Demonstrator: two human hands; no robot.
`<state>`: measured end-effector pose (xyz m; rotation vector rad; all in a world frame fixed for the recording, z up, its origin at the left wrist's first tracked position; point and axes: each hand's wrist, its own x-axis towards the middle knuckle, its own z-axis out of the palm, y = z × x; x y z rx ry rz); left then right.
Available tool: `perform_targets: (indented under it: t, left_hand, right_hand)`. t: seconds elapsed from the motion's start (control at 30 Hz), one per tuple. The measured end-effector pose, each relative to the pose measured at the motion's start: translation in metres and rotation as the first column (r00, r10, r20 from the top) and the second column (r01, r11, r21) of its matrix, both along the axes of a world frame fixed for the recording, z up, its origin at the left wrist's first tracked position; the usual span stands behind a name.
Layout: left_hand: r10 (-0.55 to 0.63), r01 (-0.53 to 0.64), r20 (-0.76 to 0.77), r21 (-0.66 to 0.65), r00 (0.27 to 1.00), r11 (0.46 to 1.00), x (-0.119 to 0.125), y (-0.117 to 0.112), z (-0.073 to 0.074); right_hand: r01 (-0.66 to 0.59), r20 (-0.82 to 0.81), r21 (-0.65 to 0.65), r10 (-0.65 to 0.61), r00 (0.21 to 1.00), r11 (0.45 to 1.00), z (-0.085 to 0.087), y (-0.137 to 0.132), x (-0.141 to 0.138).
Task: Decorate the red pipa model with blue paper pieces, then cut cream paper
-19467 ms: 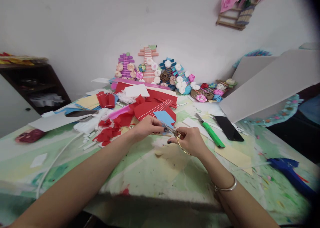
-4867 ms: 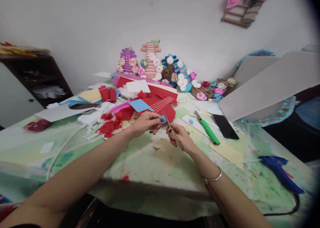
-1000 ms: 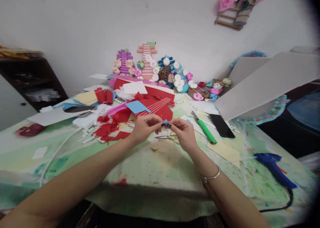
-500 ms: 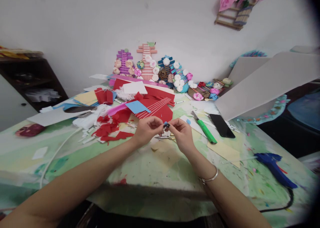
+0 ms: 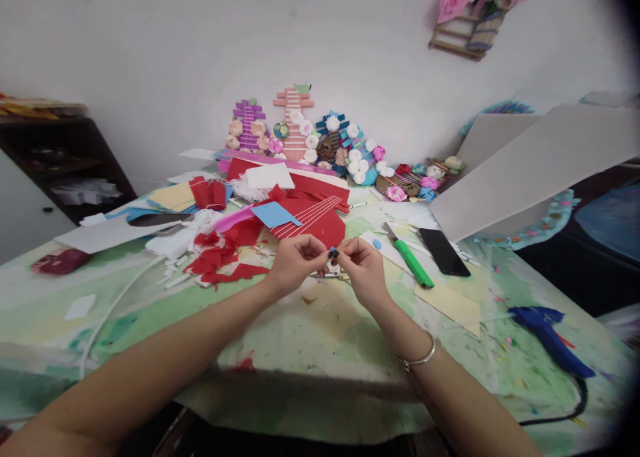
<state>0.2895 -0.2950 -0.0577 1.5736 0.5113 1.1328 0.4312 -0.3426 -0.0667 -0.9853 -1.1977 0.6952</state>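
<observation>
My left hand and my right hand meet above the table's middle, fingertips pinched together on a tiny blue paper piece. Both hands are closed on it. A pair of scissors lies on the table just under and between the hands, partly hidden. A larger blue paper sheet rests on a red paper guitar shape behind the hands.
Red paper scraps lie left. A green utility knife, a black phone and a tan paper lie right. A blue glue gun sits far right. Paper flower crafts line the wall. Grey boards lean right.
The scissors, held in my right hand seconds ago, now lie on the table. Both hands have closed in on the small blue piece and drawn slightly nearer each other.
</observation>
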Motion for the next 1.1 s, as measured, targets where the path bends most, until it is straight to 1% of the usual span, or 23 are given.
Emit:
perform_targets:
  t: [0.1,0.27,0.37,0.7,0.83,1.0,1.1]
  left_hand:
    - [-0.045,0.044,0.011,0.019,0.999,0.999,0.000,0.001,0.000]
    - [-0.067,0.066,0.063,0.016,0.996,0.998,0.000,0.002,0.000]
    - [-0.083,0.081,0.053,0.044,0.995,0.996,0.000,0.004,-0.001]
    - [-0.132,0.129,0.046,0.060,0.990,0.990,0.001,0.005,-0.008]
    - [-0.104,0.102,0.026,0.088,0.994,0.991,0.000,0.004,-0.008]
    - [0.009,-0.007,-0.011,0.203,1.000,0.979,-0.001,0.003,-0.010]
    - [0.056,-0.049,-0.023,0.245,0.998,0.968,0.000,0.003,-0.012]
  right_hand:
    - [0.020,0.012,-0.021,-0.019,1.000,1.000,0.000,0.001,0.002]
    - [0.045,0.037,-0.037,-0.044,0.998,0.998,0.000,0.001,0.004]
    - [0.043,0.032,-0.043,-0.041,0.999,0.998,-0.001,0.002,0.004]
    - [0.049,0.037,-0.054,-0.047,0.998,0.997,-0.001,0.001,0.005]
    - [0.045,0.037,-0.063,-0.043,0.998,0.997,-0.001,0.001,0.003]
    - [0.026,0.051,-0.066,-0.023,0.998,0.997,-0.001,0.000,-0.004]
    - [0.024,0.072,-0.049,-0.020,0.997,0.999,-0.002,-0.001,-0.006]
